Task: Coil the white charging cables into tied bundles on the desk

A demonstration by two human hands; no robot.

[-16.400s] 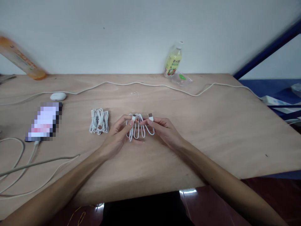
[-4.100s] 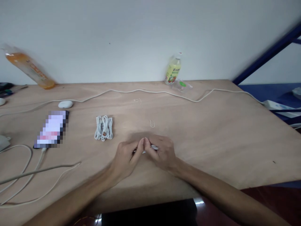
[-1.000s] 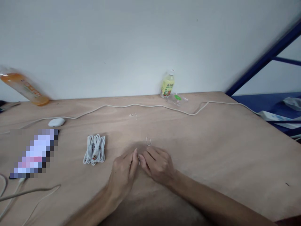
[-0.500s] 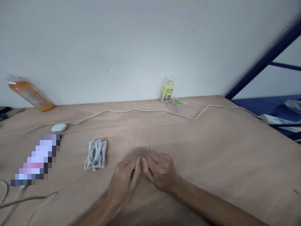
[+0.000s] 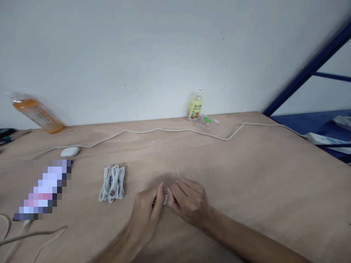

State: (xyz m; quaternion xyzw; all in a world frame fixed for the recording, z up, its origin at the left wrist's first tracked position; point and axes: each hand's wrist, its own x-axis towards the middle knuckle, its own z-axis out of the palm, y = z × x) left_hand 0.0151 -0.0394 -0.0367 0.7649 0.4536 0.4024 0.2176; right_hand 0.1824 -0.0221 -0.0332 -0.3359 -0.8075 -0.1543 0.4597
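My left hand [image 5: 146, 212] and my right hand [image 5: 188, 201] meet at the middle of the wooden table [image 5: 260, 175], fingers curled together around a bundled white cable [image 5: 165, 199]. Only a small white piece of it shows between the fingertips; the rest is hidden under my hands. A second coiled white cable [image 5: 112, 183] lies on the table to the left of my left hand. A small bent wire tie [image 5: 174, 172] lies just beyond my right hand's fingers.
A phone [image 5: 42, 190] with a cable plugged in lies far left, a white earbud case [image 5: 69, 151] behind it. A long white cord [image 5: 175, 130] crosses the back. A yellow drink bottle [image 5: 195, 106] and an orange bottle [image 5: 37, 114] stand by the wall. A blue frame [image 5: 301, 73] rises right.
Over the last second my hands stayed pressed together over the cable with small finger shifts; a white bit now shows between them. Earlier the cable's loops and plugs were spread open in my fingers.
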